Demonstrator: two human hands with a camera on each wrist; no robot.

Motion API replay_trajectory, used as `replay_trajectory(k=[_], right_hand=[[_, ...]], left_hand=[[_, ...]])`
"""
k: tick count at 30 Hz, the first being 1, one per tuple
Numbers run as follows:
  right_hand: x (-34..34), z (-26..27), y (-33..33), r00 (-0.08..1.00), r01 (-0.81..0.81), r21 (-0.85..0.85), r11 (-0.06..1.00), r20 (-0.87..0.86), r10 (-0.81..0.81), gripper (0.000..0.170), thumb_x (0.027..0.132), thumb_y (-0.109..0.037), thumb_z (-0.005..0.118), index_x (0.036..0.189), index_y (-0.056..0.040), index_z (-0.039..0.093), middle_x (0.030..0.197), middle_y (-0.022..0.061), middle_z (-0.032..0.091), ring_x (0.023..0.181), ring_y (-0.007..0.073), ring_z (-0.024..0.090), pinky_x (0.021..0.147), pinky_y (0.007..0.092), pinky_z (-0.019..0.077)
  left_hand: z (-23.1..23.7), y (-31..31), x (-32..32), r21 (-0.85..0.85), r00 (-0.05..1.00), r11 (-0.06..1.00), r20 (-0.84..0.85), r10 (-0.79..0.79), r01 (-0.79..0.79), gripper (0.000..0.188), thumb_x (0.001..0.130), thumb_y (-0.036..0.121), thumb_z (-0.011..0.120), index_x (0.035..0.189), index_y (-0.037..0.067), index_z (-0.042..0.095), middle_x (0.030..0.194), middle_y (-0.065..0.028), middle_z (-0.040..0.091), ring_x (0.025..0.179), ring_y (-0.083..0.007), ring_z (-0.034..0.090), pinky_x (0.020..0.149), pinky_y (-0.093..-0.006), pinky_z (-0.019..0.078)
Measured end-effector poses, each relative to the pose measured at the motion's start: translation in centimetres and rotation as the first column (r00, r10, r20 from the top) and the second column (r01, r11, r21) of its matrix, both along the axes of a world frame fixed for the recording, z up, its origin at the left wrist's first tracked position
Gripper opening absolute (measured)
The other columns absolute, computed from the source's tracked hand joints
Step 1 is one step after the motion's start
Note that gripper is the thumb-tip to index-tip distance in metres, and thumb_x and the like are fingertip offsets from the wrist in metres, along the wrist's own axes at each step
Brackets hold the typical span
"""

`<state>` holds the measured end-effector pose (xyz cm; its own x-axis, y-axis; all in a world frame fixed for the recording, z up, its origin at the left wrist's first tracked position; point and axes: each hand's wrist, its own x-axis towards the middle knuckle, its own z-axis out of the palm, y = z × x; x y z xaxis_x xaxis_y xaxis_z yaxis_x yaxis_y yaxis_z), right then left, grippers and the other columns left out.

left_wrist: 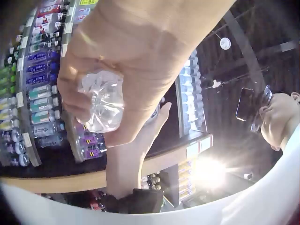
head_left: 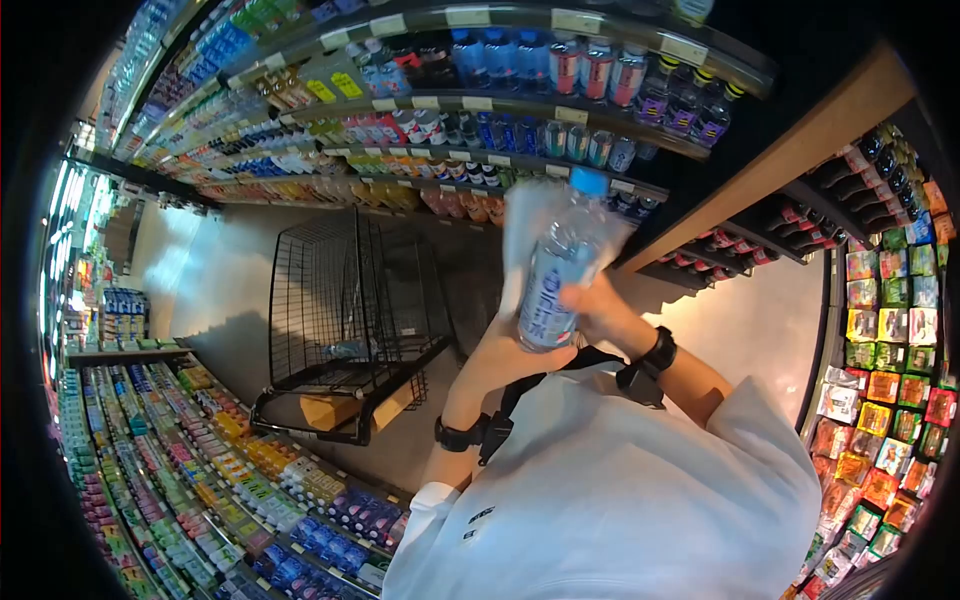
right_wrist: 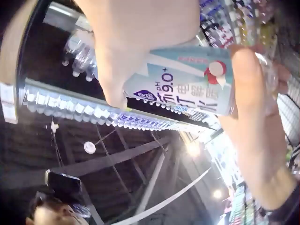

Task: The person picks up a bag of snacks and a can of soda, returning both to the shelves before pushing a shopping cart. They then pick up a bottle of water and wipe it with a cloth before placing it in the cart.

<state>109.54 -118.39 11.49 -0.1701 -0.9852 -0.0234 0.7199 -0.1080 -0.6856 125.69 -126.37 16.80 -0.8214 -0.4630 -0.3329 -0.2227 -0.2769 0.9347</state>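
A clear water bottle (head_left: 550,290) with a blue cap and pale blue label is tilted in front of the chest in the head view. My left hand (head_left: 490,362) grips its lower end; in the left wrist view, fingers (left_wrist: 75,101) curl round the clear base (left_wrist: 102,101). My right hand (head_left: 612,315) holds the bottle's side, higher up. The right wrist view shows the label (right_wrist: 187,82) between my right hand (right_wrist: 140,33) and my left thumb (right_wrist: 246,75). Behind the bottle is a blurred pale shape (head_left: 522,230) that I cannot identify.
A black wire cart (head_left: 320,300) stands on the floor to the left, with cardboard boxes (head_left: 328,410) low down. Drink shelves (head_left: 480,105) run along the far side, more drinks (head_left: 240,470) line the lower left, and packaged goods (head_left: 880,385) hang at the right, past a wooden edge (head_left: 770,165).
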Motion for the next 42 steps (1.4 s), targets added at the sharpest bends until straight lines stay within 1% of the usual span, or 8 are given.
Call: replay_trajectory(k=[7, 10, 13, 18, 21, 26, 31, 42], right_hand=[[7.3, 2.5, -6.5, 0.832, -0.084, 0.213, 0.973, -0.523, 0.186, 0.075, 0.083, -0.027, 0.086, 0.143, -0.0047, 0.048, 0.124, 0.0055, 0.063, 0.113, 0.0135, 0.060, 0.099, 0.0347, 0.0500], [11.5, 0.5, -8.7, 0.665, -0.087, -0.063, 0.994, -0.747, 0.011, 0.076, 0.082, -0.026, 0.086, 0.143, -0.0038, 0.048, 0.120, 0.0082, 0.066, 0.109, 0.0155, 0.063, 0.096, 0.0320, 0.0508], [14.2, -0.3, -10.0, 0.367, -0.473, 0.193, 0.860, -0.844, 0.392, 0.075, 0.081, -0.029, 0.085, 0.140, -0.0023, 0.048, 0.110, 0.0115, 0.068, 0.097, 0.0167, 0.066, 0.083, 0.0334, 0.0543], [16.7, 1.6, -11.4, 0.617, -0.574, 0.131, 0.808, -0.579, 0.532, 0.076, 0.102, -0.060, 0.053, 0.147, 0.0002, 0.042, 0.125, 0.0155, 0.062, 0.114, 0.0201, 0.059, 0.096, 0.0320, 0.0510], [16.7, 1.3, -13.0, 0.451, -0.637, 0.429, 0.641, -0.467, 0.761, 0.076, 0.107, -0.061, 0.030, 0.154, -0.0008, 0.036, 0.133, 0.0154, 0.058, 0.119, 0.0212, 0.056, 0.101, 0.0326, 0.0489], [16.0, -2.0, -15.1, 0.242, -0.614, 0.496, 0.614, -0.623, 0.744, 0.059, 0.112, -0.044, 0.028, 0.153, -0.0035, 0.038, 0.129, 0.0159, 0.063, 0.105, 0.0228, 0.062, 0.088, 0.0352, 0.0517], [14.2, -7.7, -17.8, 0.174, -0.682, 0.247, 0.688, -0.860, 0.481, 0.054, 0.111, -0.043, 0.030, 0.143, -0.0028, 0.047, 0.113, 0.0171, 0.066, 0.091, 0.0207, 0.064, 0.077, 0.0349, 0.0518], [9.3, -0.4, -18.6, 0.335, -0.327, 0.613, 0.719, -0.636, 0.695, 0.079, 0.104, -0.069, 0.027, 0.132, -0.0021, 0.060, 0.117, 0.0208, 0.066, 0.108, 0.0276, 0.062, 0.092, 0.0385, 0.0508]], left_hand=[[-4.1, -4.9, 9.9, -0.114, 0.900, 0.909, -0.233, 0.369, -0.402, 0.110, 0.079, 0.010, 0.087, 0.159, 0.000, 0.012, 0.150, -0.0191, 0.044, 0.133, -0.0264, 0.052, 0.112, -0.0416, 0.0445], [-3.9, -7.2, 13.7, -0.062, 0.744, 0.810, -0.440, 0.502, -0.583, 0.081, 0.086, 0.013, 0.081, 0.151, -0.002, 0.034, 0.145, -0.0190, 0.052, 0.132, -0.0263, 0.054, 0.110, -0.0403, 0.0442], [-2.4, -6.6, 15.0, -0.097, 0.747, 0.746, -0.195, 0.635, -0.659, 0.036, 0.093, 0.013, 0.072, 0.123, -0.003, 0.062, 0.127, -0.0164, 0.067, 0.133, -0.0281, 0.055, 0.110, -0.0409, 0.0425], [-2.6, -7.9, 17.3, 0.077, 0.444, 0.518, -0.417, 0.793, -0.852, 0.015, 0.095, 0.010, 0.068, 0.103, 0.000, 0.060, 0.121, -0.0178, 0.069, 0.140, -0.0365, 0.049, 0.114, -0.0493, 0.0361], [-0.8, -8.4, 17.8, -0.022, 0.367, 0.407, -0.476, 0.799, -0.913, 0.010, 0.096, 0.008, 0.065, 0.098, 0.002, 0.058, 0.121, -0.0183, 0.069, 0.144, -0.0401, 0.042, 0.117, -0.0548, 0.0307], [-2.4, -7.9, 16.6, -0.323, 0.512, 0.408, -0.664, 0.545, -0.854, 0.021, 0.085, -0.005, 0.070, 0.098, 0.000, 0.053, 0.094, -0.0202, 0.070, 0.084, -0.0285, 0.070, 0.090, -0.0524, 0.0586], [-2.0, -8.5, 14.1, -0.440, 0.580, 0.383, -0.675, 0.456, -0.812, 0.021, 0.086, -0.001, 0.066, 0.102, 0.000, 0.051, 0.090, -0.0189, 0.065, 0.083, -0.0290, 0.067, 0.090, -0.0550, 0.0577], [-2.7, -12.3, 10.2, -0.651, 0.736, 0.349, -0.633, 0.241, -0.674, 0.035, 0.093, 0.022, 0.071, 0.108, -0.003, 0.052, 0.100, -0.0196, 0.068, 0.099, -0.0312, 0.067, 0.099, -0.0548, 0.0528]])
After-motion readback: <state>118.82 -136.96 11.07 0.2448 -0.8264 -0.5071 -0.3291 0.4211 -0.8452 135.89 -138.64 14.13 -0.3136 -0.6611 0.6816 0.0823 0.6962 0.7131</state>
